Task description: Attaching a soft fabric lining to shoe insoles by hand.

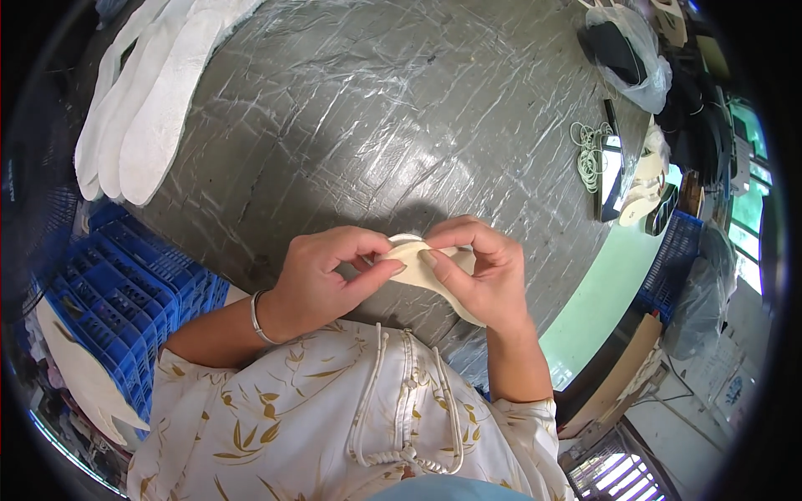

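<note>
A cream, insole-shaped piece (418, 273) is held between my two hands, just above the near edge of the table. My left hand (322, 275) pinches its left end between thumb and fingers. With thumb and fingertips my right hand (489, 271) grips its upper edge, and the rest of the piece hangs down toward the right wrist. A paler rim shows behind the piece, between the hands; whether it is a second layer I cannot tell. Several white, fuzzy insoles (159, 138) lie overlapped at the far left of the table.
The table (334, 125) has a wrinkled grey plastic cover. Blue plastic crates (125, 288) stand at left. At right lie a coil of pale cord (590, 157), a phone-like device (612, 175) and a clear plastic bag (647, 79) with dark contents. A pale green strip (610, 292) runs along the right edge.
</note>
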The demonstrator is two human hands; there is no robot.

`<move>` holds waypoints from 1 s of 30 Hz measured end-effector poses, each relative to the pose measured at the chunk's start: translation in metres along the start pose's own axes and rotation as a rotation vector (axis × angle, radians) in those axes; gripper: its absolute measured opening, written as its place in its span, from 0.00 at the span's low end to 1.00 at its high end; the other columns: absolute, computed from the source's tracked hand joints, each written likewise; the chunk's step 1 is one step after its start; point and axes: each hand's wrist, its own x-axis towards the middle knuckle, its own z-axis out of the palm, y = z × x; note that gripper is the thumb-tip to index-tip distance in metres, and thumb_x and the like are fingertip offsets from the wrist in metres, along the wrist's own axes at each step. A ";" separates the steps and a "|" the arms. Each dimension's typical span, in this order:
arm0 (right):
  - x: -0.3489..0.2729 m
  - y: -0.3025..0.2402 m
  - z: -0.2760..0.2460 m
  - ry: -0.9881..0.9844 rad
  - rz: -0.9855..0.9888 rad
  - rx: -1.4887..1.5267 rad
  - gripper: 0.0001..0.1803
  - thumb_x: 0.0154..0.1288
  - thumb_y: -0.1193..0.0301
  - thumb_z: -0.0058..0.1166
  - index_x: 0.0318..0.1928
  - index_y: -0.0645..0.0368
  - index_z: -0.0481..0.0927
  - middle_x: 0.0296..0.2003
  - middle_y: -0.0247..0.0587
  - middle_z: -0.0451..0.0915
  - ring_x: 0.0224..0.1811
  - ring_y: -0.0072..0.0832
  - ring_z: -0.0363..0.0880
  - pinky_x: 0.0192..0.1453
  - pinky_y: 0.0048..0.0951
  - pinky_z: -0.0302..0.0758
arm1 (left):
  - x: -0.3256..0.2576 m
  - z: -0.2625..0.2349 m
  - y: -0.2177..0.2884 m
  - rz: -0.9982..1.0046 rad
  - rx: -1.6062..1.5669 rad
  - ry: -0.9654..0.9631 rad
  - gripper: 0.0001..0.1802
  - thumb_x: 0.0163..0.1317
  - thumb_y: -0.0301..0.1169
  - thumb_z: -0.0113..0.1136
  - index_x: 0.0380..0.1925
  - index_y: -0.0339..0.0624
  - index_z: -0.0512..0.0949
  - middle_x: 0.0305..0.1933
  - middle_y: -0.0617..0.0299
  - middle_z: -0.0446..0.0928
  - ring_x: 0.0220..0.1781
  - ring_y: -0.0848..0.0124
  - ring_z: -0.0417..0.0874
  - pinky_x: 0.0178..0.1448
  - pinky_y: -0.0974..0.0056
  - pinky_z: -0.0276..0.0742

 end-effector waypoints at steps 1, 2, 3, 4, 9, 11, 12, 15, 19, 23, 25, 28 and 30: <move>0.001 -0.001 0.001 -0.011 -0.033 -0.006 0.06 0.58 0.80 0.65 0.37 0.61 0.84 0.36 0.39 0.84 0.39 0.25 0.83 0.43 0.26 0.77 | -0.004 0.004 0.000 -0.060 -0.072 -0.003 0.13 0.57 0.23 0.71 0.40 0.34 0.78 0.36 0.59 0.84 0.36 0.76 0.86 0.37 0.70 0.84; 0.002 -0.001 0.002 -0.016 -0.056 -0.003 0.06 0.58 0.80 0.65 0.37 0.61 0.84 0.36 0.39 0.84 0.39 0.25 0.82 0.43 0.26 0.77 | -0.008 0.008 -0.002 -0.085 -0.118 -0.003 0.18 0.57 0.23 0.71 0.44 0.34 0.74 0.37 0.58 0.84 0.37 0.75 0.87 0.39 0.70 0.85; 0.003 -0.001 0.003 -0.018 -0.079 -0.001 0.06 0.57 0.81 0.65 0.37 0.61 0.84 0.36 0.40 0.84 0.39 0.26 0.82 0.43 0.27 0.77 | -0.011 0.011 -0.005 -0.108 -0.166 -0.008 0.23 0.57 0.23 0.71 0.49 0.33 0.70 0.39 0.57 0.85 0.38 0.74 0.87 0.40 0.70 0.85; 0.003 -0.003 0.004 -0.013 -0.064 0.007 0.06 0.58 0.81 0.65 0.36 0.62 0.83 0.36 0.40 0.84 0.39 0.24 0.82 0.43 0.26 0.76 | -0.012 0.011 -0.006 -0.108 -0.167 -0.008 0.23 0.57 0.23 0.71 0.49 0.33 0.70 0.39 0.57 0.85 0.38 0.74 0.87 0.40 0.70 0.85; -0.002 0.001 -0.002 0.017 -0.017 0.070 0.06 0.58 0.82 0.64 0.37 0.63 0.82 0.36 0.38 0.83 0.39 0.21 0.80 0.44 0.24 0.75 | -0.002 -0.018 0.003 -0.186 -0.196 -0.003 0.44 0.53 0.20 0.73 0.65 0.35 0.55 0.54 0.52 0.80 0.54 0.69 0.83 0.57 0.66 0.80; -0.004 0.001 -0.002 0.004 -0.028 0.075 0.08 0.58 0.82 0.64 0.38 0.63 0.82 0.36 0.37 0.82 0.39 0.21 0.79 0.44 0.23 0.74 | 0.004 -0.017 0.004 -0.193 -0.229 -0.143 0.48 0.53 0.22 0.73 0.70 0.36 0.55 0.55 0.53 0.79 0.55 0.70 0.80 0.58 0.66 0.76; -0.004 0.001 0.000 0.002 -0.034 0.064 0.07 0.58 0.81 0.64 0.38 0.63 0.81 0.37 0.37 0.82 0.39 0.20 0.79 0.43 0.23 0.74 | 0.003 -0.015 0.002 -0.170 -0.226 -0.169 0.43 0.54 0.24 0.71 0.69 0.37 0.61 0.56 0.55 0.79 0.54 0.73 0.79 0.58 0.67 0.74; -0.004 -0.004 0.003 -0.001 -0.037 0.048 0.07 0.59 0.81 0.64 0.38 0.62 0.81 0.37 0.36 0.82 0.39 0.19 0.79 0.43 0.22 0.74 | 0.003 -0.007 0.004 -0.160 -0.224 -0.130 0.25 0.58 0.23 0.67 0.57 0.34 0.76 0.50 0.57 0.82 0.46 0.77 0.81 0.50 0.71 0.76; -0.007 -0.007 0.008 0.050 -0.027 0.043 0.06 0.60 0.80 0.64 0.37 0.62 0.81 0.36 0.35 0.82 0.39 0.19 0.78 0.43 0.22 0.74 | 0.004 -0.007 0.008 -0.149 -0.197 -0.151 0.19 0.59 0.22 0.66 0.51 0.33 0.81 0.44 0.58 0.85 0.40 0.78 0.81 0.45 0.72 0.77; -0.009 -0.006 0.017 0.077 -0.003 0.045 0.15 0.60 0.80 0.65 0.48 0.61 0.78 0.37 0.34 0.81 0.40 0.19 0.78 0.46 0.23 0.75 | 0.004 -0.005 0.009 -0.127 -0.177 -0.128 0.15 0.60 0.23 0.65 0.48 0.33 0.82 0.40 0.59 0.86 0.37 0.78 0.82 0.42 0.72 0.77; -0.010 -0.002 0.016 0.101 -0.027 -0.038 0.32 0.58 0.79 0.67 0.63 0.60 0.69 0.38 0.33 0.79 0.43 0.22 0.78 0.52 0.26 0.75 | 0.006 -0.004 0.006 -0.140 -0.135 -0.127 0.13 0.63 0.23 0.63 0.47 0.33 0.82 0.40 0.59 0.86 0.38 0.78 0.82 0.42 0.72 0.77; -0.013 -0.008 0.010 0.238 -0.010 -0.177 0.34 0.55 0.78 0.69 0.63 0.61 0.72 0.41 0.39 0.80 0.46 0.28 0.80 0.56 0.29 0.75 | 0.010 -0.003 -0.004 -0.214 -0.209 -0.135 0.11 0.67 0.24 0.59 0.47 0.31 0.82 0.40 0.60 0.85 0.40 0.78 0.82 0.45 0.72 0.77; -0.025 0.000 -0.010 0.270 -0.208 -0.438 0.30 0.54 0.76 0.69 0.59 0.62 0.77 0.46 0.45 0.81 0.50 0.35 0.80 0.57 0.31 0.74 | 0.007 -0.006 -0.016 -0.227 -0.311 -0.114 0.10 0.69 0.23 0.56 0.47 0.31 0.81 0.42 0.61 0.84 0.43 0.79 0.81 0.48 0.72 0.76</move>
